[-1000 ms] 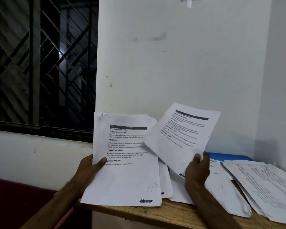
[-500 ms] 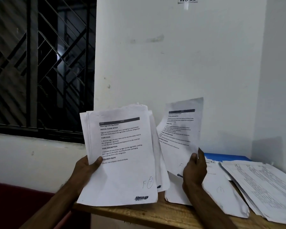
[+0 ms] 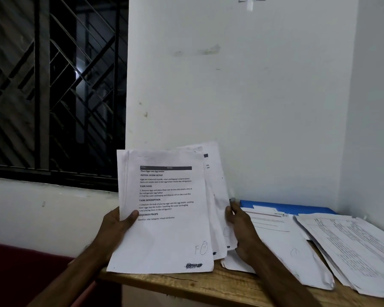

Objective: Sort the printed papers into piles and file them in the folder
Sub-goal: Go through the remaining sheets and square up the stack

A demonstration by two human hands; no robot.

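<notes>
My left hand (image 3: 116, 228) grips a thick stack of printed papers (image 3: 164, 235) by its left edge and holds it upright, its bottom edge at the wooden table's left end. The top page reads "Place Eggs into Egg Holder". My right hand (image 3: 242, 224) pinches a single sheet (image 3: 217, 180) against the right side of that stack, mostly hidden behind it. A second pile of papers (image 3: 279, 244) lies flat on the table just right of my right hand. A third pile (image 3: 350, 247) lies at the far right. A blue folder (image 3: 282, 207) lies behind them against the wall.
The wooden table (image 3: 208, 286) stands in a corner between white walls, its front edge near me. A barred window (image 3: 53, 89) fills the upper left. A dark red surface (image 3: 27, 271) lies below the table's left end.
My right hand has swung the single sheet left, from tilted out over the middle pile to tucked behind the right edge of the stack in my left hand.
</notes>
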